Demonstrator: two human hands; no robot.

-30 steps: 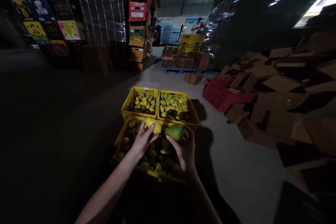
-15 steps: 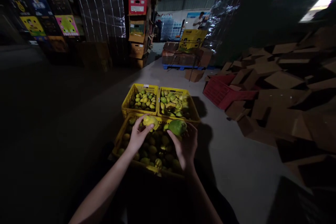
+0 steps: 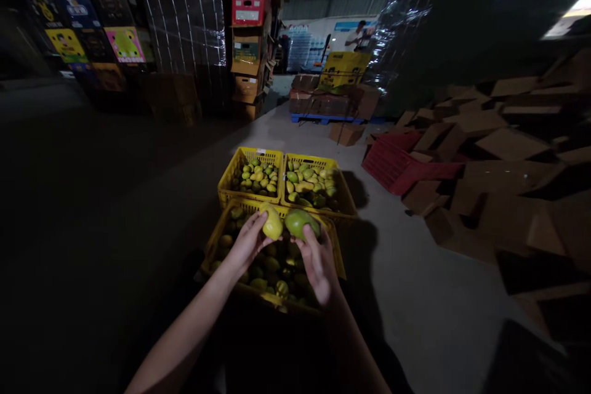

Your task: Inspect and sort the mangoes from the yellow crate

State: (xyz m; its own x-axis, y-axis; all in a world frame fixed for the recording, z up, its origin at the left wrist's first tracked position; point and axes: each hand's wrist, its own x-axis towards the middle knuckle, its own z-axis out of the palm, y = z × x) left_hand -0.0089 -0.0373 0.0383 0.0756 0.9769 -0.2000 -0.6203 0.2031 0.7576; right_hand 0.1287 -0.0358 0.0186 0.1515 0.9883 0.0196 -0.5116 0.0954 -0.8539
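Over the near yellow crate, both hands are up with fruit in them. Left hand has its fingers wrapped round a yellow mango, right hand is gripping a green mango, and the two fruits sit just beside each other, pretty much touching, above the far rim of that crate. Crate below is full of more mangoes, mostly in shadow so hard to make out.

Right behind it sit two more yellow crates side by side, left crate and right crate, both loaded with yellow-green fruit. Off to the right on the concrete floor lies a red crate tipped against a messy heap of flattened cardboard boxes. Further back are a blue pallet with brown cartons, a tall stack of boxes, and a person standing way off by the far wall.
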